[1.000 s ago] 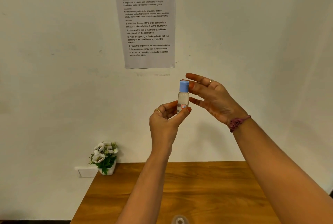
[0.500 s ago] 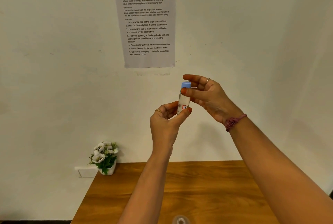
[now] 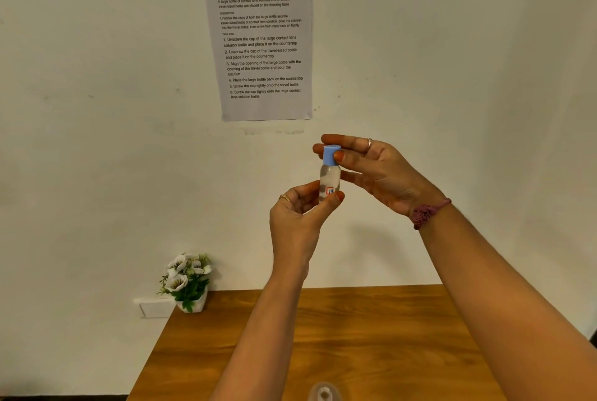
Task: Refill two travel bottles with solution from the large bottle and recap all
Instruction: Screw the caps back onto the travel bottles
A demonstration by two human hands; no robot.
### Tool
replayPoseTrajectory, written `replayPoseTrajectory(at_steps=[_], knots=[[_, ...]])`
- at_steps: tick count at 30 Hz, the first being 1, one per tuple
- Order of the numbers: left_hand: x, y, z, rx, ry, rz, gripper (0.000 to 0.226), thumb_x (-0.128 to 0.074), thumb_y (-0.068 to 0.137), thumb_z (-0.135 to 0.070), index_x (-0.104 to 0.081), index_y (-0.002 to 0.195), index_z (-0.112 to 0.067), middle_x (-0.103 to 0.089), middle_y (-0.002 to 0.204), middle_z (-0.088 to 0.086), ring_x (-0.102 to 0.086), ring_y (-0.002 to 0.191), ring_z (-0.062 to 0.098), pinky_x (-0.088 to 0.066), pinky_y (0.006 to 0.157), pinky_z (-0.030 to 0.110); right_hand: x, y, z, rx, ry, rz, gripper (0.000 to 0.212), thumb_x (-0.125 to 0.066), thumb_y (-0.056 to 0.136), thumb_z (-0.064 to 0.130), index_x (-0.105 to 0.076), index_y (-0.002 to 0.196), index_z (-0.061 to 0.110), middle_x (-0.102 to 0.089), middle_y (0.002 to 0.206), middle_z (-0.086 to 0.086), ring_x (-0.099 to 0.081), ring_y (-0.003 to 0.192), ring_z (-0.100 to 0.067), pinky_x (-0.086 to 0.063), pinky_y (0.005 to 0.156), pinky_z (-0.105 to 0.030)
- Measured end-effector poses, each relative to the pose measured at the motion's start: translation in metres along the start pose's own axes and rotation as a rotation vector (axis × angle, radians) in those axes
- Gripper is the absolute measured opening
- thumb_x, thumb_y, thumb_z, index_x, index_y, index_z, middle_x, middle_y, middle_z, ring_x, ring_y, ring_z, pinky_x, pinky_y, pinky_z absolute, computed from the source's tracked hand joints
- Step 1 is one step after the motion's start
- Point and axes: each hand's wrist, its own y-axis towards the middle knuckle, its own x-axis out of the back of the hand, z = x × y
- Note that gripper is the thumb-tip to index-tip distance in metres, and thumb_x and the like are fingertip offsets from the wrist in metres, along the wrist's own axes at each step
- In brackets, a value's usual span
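Your left hand [image 3: 298, 223] pinches the upright travel bottle [image 3: 329, 182] low — your right hand [image 3: 378, 171] pinches its blue cap [image 3: 331, 155] directly above, on the bottle's long axis.

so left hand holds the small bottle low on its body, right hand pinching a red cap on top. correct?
Not quite: the cap is blue, not red, as the head view shows. The rest stands: the left hand holds the small bottle low on its body, and the right hand pinches the cap on top.
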Motion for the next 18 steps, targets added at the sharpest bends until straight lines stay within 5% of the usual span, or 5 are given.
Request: replayPoseTrajectory(at_steps=[9, 18], knots=[[0.002, -0.001, 0.000, -0.001, 0.010, 0.037, 0.030, -0.081, 0.070, -0.018, -0.065, 0.095, -0.025, -0.072, 0.091, -0.007, -0.069, 0.086, 0.006, -0.052, 0.067, 0.009, -0.003, -0.003, 0.003, 0.003, -0.074, -0.082, 0.029, -0.060, 0.085, 0.012, -0.062, 0.113, 0.015, -0.069, 0.109, -0.002, -0.064, 0.106, -0.015, -0.047, 0.098, -0.030], [0.001, -0.005, 0.003, -0.011, 0.034, 0.009, 0.031, -0.083, 0.068, -0.016, -0.067, 0.094, -0.021, -0.072, 0.090, -0.004, -0.070, 0.082, 0.008, -0.054, 0.069, 0.012, -0.011, -0.012, 0.003, 0.020, -0.115, -0.182, 0.027, -0.062, 0.085, 0.010, -0.064, 0.111, 0.014, -0.071, 0.101, 0.000, -0.066, 0.098, -0.005, -0.047, 0.087, -0.010]])
